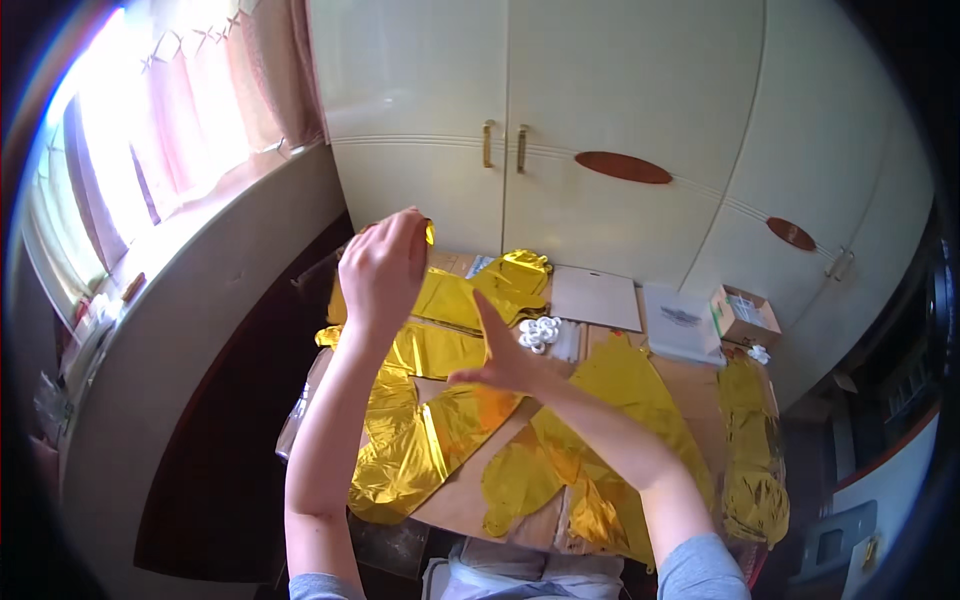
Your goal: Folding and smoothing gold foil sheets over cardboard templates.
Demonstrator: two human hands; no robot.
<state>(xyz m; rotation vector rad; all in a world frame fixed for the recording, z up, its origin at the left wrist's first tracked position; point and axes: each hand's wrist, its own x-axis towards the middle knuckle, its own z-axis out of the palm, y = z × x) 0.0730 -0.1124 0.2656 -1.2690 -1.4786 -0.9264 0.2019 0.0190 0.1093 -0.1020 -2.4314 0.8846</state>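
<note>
My left hand point(385, 265) is raised above the far left of the table, its fingers closed. A small bit of shiny gold foil point(430, 233) shows past its fingertips; the rest of that piece is hidden behind the hand. Lower and to the right, my right hand point(505, 355) is held over the table with thumb and fingers spread and nothing between them. Beneath both hands lie flat gold foil pieces point(395, 465), which look like uninflated foil balloons. Another large flat foil piece point(620, 400) spreads under my right forearm.
White rings of tape or ribbon point(539, 334) sit in a cluster behind my right hand. Farther back are a grey board point(597, 299), a clear plastic packet point(682, 320) and a small open cardboard box point(745, 318). Cream cupboards point(420, 80) stand behind; a curtained window point(170, 120) is left.
</note>
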